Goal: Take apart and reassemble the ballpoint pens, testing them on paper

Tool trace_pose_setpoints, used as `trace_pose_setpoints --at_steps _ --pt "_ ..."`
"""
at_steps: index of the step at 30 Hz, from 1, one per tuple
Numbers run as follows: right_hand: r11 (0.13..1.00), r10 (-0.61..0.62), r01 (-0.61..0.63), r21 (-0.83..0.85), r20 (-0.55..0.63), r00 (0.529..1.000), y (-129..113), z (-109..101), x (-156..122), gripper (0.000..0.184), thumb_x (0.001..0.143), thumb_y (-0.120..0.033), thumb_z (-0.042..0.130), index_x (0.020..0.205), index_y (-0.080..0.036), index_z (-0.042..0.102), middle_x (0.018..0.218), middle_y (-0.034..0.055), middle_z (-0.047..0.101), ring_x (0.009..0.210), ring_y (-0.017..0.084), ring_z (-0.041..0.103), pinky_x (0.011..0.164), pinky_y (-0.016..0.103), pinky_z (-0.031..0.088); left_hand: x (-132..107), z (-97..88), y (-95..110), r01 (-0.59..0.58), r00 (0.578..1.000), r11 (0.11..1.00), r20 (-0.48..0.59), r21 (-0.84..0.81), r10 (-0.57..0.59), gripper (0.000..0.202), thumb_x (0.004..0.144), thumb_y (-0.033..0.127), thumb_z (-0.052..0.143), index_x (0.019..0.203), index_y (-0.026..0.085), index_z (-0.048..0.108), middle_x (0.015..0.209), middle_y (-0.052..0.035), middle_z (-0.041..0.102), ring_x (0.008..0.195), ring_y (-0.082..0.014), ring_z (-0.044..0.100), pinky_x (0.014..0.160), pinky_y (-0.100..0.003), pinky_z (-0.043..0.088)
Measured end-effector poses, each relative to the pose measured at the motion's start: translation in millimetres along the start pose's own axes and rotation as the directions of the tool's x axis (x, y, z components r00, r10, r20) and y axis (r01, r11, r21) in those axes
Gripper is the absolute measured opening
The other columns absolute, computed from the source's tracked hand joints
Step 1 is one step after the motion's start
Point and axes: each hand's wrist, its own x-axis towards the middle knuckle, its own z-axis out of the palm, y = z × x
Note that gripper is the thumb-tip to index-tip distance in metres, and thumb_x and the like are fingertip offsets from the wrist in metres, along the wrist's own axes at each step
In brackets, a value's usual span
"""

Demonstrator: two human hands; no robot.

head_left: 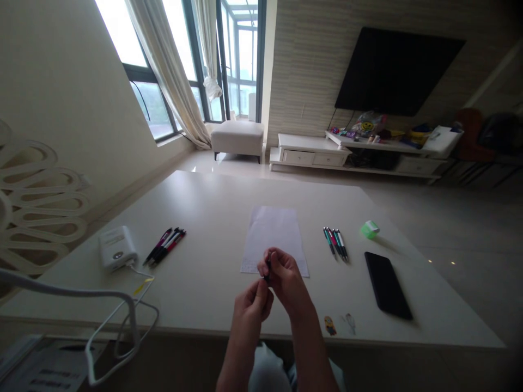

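Observation:
Both my hands meet above the near middle of the pale table (212,218). My right hand (286,280) and my left hand (252,306) are closed on a dark pen (268,267), which stands nearly upright between their fingers. Just beyond them lies a white sheet of paper (273,231). A bunch of pens (165,246) with pink and red barrels lies to the left. Another bunch of pens (335,243) with green barrels lies to the right.
A white power bank (117,247) with a cable (139,305) sits at the left. A black phone (387,284) and a green sharpener-like object (370,229) lie at the right. A small sticker (330,325) is near the front edge. Beyond the table stand a stool (238,139) and TV cabinet (314,155).

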Motion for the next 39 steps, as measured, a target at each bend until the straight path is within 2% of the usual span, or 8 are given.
trace_pose_setpoints --at_steps 4,7,11,15,19,23,33,39 --pt "0.999 -0.013 0.012 0.036 0.026 1.0 4.3 1.7 2.8 0.03 0.078 -0.048 0.063 0.076 -0.019 0.053 0.058 -0.0023 0.044 0.053 0.01 0.038 0.043 0.019 0.03 7.9 -10.2 -2.7 0.13 0.98 0.973 0.175 -0.191 -0.097 0.05 0.065 0.063 0.064 0.066 0.017 0.043 0.044 0.01 0.032 0.037 -0.0015 0.016 0.037 -0.017 0.013" --pt "0.998 -0.02 0.019 0.058 0.024 1.0 5.2 0.1 4.4 0.032 0.077 -0.049 0.062 0.073 -0.019 0.053 0.056 -0.0024 0.044 0.05 0.01 0.037 0.041 0.019 0.028 8.4 -11.2 -2.1 0.153 0.972 0.967 0.208 -0.205 -0.11 0.047 0.07 0.06 0.062 0.069 0.017 0.045 0.045 0.0094 0.034 0.037 -0.0019 0.017 0.038 -0.017 0.016" --pt "1.0 -0.016 0.017 0.022 -0.035 0.999 7.4 -3.6 5.6 0.032 0.075 -0.046 0.066 0.084 -0.016 0.063 0.064 0.0005 0.054 0.052 0.009 0.043 0.041 0.018 0.031 9.5 -12.2 -1.4 -0.033 0.994 0.999 0.105 0.013 0.031 0.049 0.071 0.063 0.058 0.064 0.015 0.05 0.048 0.0054 0.039 0.041 -0.0045 0.028 0.04 -0.019 0.02" --pt "0.997 -0.074 0.076 0.006 -0.12 0.99 11.7 -5.0 6.0 0.031 0.074 -0.046 0.067 0.083 -0.016 0.065 0.067 0.0012 0.057 0.052 0.01 0.047 0.041 0.02 0.036 8.6 -12.7 2.4 -0.198 0.977 0.944 -0.024 0.265 0.212 0.042 0.076 0.054 0.058 0.083 0.013 0.064 0.057 0.0008 0.05 0.05 -0.0088 0.039 0.047 -0.02 0.031" --pt "0.992 -0.106 0.119 0.049 -0.206 0.973 13.9 -5.0 5.8 0.031 0.069 -0.046 0.071 0.079 -0.018 0.062 0.067 0.0002 0.058 0.05 0.01 0.048 0.038 0.02 0.035 6.4 -10.5 7.1 -0.213 0.974 0.927 -0.006 0.308 0.226 0.044 0.076 0.054 0.058 0.087 0.013 0.069 0.059 -0.0017 0.055 0.052 -0.0108 0.044 0.049 -0.021 0.036" --pt "0.99 -0.124 0.135 0.046 -0.197 0.973 14.0 -7.4 6.0 0.03 0.066 -0.042 0.075 0.077 -0.019 0.059 0.067 -0.0011 0.058 0.05 0.01 0.048 0.036 0.02 0.034 6.3 -8.6 8.7 -0.21 0.969 0.92 -0.057 0.332 0.242 0.044 0.073 0.052 0.062 0.092 0.013 0.071 0.059 -0.0017 0.057 0.053 -0.0112 0.045 0.05 -0.021 0.039" --pt "0.951 -0.267 0.206 -0.23 -0.28 0.922 7.8 0.6 5.5 0.027 0.068 -0.04 0.073 0.074 -0.016 0.063 0.066 0.0031 0.064 0.062 0.015 0.057 0.053 0.025 0.045 3.2 -4.5 12.0 -0.168 0.937 0.914 -0.227 0.37 0.264 0.044 0.069 0.05 0.066 0.092 0.014 0.072 0.062 -0.0036 0.064 0.053 -0.0123 0.048 0.051 -0.022 0.041" --pt "0.996 -0.066 0.05 -0.08 -0.204 0.977 5.0 -4.5 0.9 0.028 0.073 -0.044 0.068 0.077 -0.016 0.064 0.067 0.0018 0.06 0.06 0.012 0.053 0.045 0.019 0.04 7.1 -9.7 7.4 -0.094 0.996 0.98 0.015 0.176 0.092 0.048 0.073 0.058 0.059 0.069 0.011 0.068 0.05 -0.0001 0.05 0.043 -0.0064 0.034 0.042 -0.019 0.026"
